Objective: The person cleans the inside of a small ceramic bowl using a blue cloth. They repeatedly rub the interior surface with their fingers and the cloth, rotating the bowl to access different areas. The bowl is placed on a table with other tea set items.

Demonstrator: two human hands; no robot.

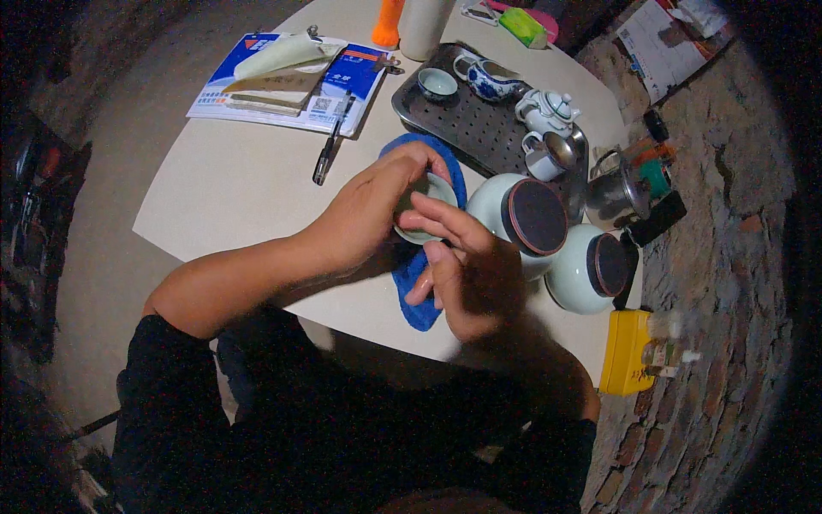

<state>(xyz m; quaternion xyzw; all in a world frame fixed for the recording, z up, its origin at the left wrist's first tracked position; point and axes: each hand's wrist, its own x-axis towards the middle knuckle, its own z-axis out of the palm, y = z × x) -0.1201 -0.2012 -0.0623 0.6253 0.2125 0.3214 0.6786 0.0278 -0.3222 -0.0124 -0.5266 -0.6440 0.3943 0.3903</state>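
My left hand (376,199) is wrapped around a small pale green bowl-shaped cup (442,187), holding it up over the table with its mouth towards me. The fingertips of my right hand (478,270) reach over the cup's mouth and seem to touch its inside. That hand's fingers are spread, with the thumb apart from the cup. Below both hands lies a blue cloth (420,311), partly hidden by them. Close to the right hand stands a pale green glazed jar (485,202) with a dark round lid (538,217).
A perforated metal tea tray (472,132) carries a cup (438,83), a blue-and-white pitcher (491,80), a lidded teapot (547,112) and a strainer cup (546,157). A second jar (571,276) stands right. Left are a pen (325,154) and papers (225,87). A yellow box (626,353) sits at the edge.
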